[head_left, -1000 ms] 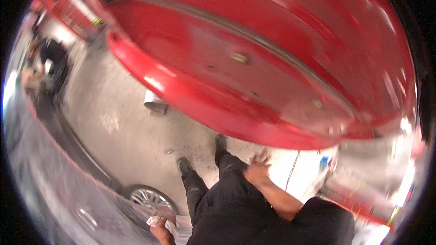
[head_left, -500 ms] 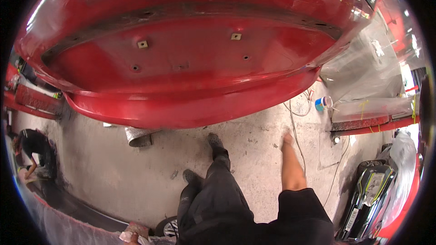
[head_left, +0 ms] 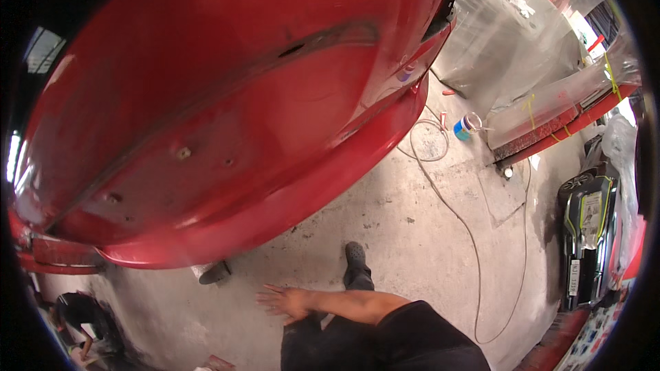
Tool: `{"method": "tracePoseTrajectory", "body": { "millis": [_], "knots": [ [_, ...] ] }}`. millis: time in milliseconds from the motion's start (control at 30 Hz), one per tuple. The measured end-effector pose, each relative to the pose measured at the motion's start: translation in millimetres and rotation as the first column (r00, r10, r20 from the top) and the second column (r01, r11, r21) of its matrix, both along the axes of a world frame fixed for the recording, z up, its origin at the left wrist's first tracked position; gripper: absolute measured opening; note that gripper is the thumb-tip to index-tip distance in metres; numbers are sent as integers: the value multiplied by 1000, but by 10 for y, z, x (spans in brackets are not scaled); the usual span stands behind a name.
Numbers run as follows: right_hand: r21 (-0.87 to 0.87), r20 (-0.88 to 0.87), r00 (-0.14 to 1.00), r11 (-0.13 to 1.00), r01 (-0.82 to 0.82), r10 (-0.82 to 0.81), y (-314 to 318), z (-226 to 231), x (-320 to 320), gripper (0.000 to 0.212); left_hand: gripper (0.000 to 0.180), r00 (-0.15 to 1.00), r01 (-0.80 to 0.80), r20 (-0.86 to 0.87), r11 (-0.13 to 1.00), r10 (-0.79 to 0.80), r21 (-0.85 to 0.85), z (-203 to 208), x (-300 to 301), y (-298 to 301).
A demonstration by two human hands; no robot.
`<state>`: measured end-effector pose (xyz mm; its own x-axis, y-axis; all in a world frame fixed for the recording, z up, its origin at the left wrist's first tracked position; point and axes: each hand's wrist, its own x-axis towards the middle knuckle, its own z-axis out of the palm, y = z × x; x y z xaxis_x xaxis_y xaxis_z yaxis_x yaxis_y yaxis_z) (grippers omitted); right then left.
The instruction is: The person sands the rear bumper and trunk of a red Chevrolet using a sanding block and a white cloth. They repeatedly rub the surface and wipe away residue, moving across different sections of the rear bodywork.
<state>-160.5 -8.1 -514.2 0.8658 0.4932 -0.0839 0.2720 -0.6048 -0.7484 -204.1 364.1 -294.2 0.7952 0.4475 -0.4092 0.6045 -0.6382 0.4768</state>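
My right arm reaches leftward across the lower part of the view, over my dark trousers. My right hand [head_left: 283,302] is open above the concrete floor, fingers spread, nothing in it. A reddish-brown pad [head_left: 220,363] with something white beside it shows at the bottom edge, left of me; my left hand is at it, almost wholly cut off by the edge. In front stands the rear of a red car [head_left: 275,137], its bare panel showing small holes, a square clip and dull dark patches along a curved recess. Neither hand touches the car.
A blue and white can [head_left: 467,126] stands on the floor by a looping hose [head_left: 454,213]. Plastic sheeting [head_left: 512,41] and a red beam [head_left: 564,134] are at right, with a black bumper [head_left: 588,240]. A person [head_left: 79,316] bends down at lower left. A grey roll-like object [head_left: 212,272] lies under the car.
My view has turned right, so the car has swung leftward and tilted. My right arm has moved from stretched forward to lying across leftward. The pad remains near the bottom edge.
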Motion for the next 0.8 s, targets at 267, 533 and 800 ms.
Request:
{"method": "tracePoseTrajectory", "body": {
  "millis": [267, 533, 800],
  "knots": [
    [-107, 652, 208, 183, 977, -729, -4875, -122, 170, 59, 14, 979, 170, -73, 956, -193, -240, 117, -1010, -919],
    [-138, 587, 460, 478, 868, -666, -2849, 539, -363, 72, 37, 976, 193, -150, 940, -156, 281, -375, -2062, -691],
    [128, -612, 783, 962, 242, -116, -1152, 955, -1317, 49, 28, 965, -205, 175, 977, 194, 51, -40, -1522, -1616]
  ]
}}
